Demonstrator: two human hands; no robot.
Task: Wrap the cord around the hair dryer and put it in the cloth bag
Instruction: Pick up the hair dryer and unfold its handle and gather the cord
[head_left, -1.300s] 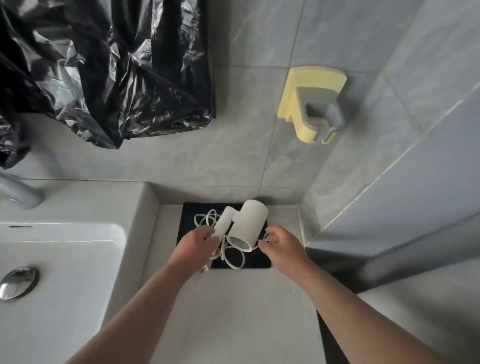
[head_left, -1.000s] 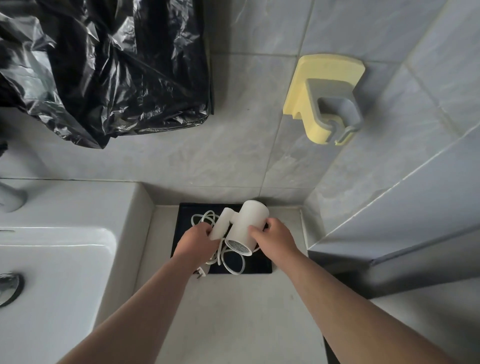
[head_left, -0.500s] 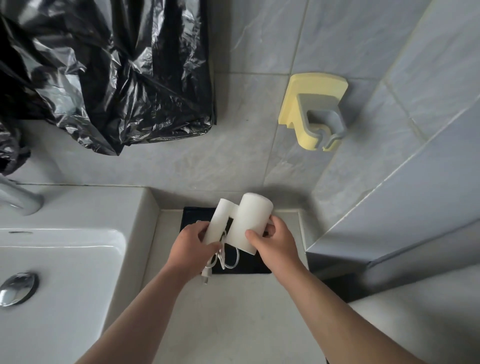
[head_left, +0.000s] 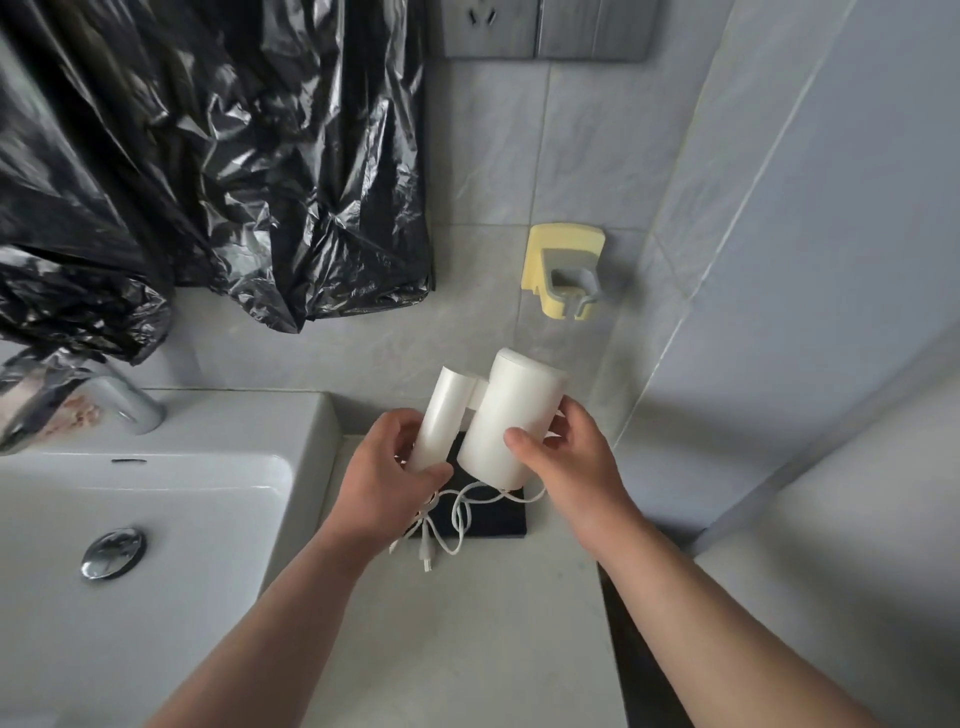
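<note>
In the middle of the frame the hair dryer is being held above the counter. The left hand is curling round its folded handle and the right hand is clasping the barrel. The smooth hard shell is probably light but slippery, so the handle is looking the surest hold. The limp cord is dangling unwrapped over the black cloth bag. A second ago the dryer was lying on that bag; now it is hanging clear of it.
</note>
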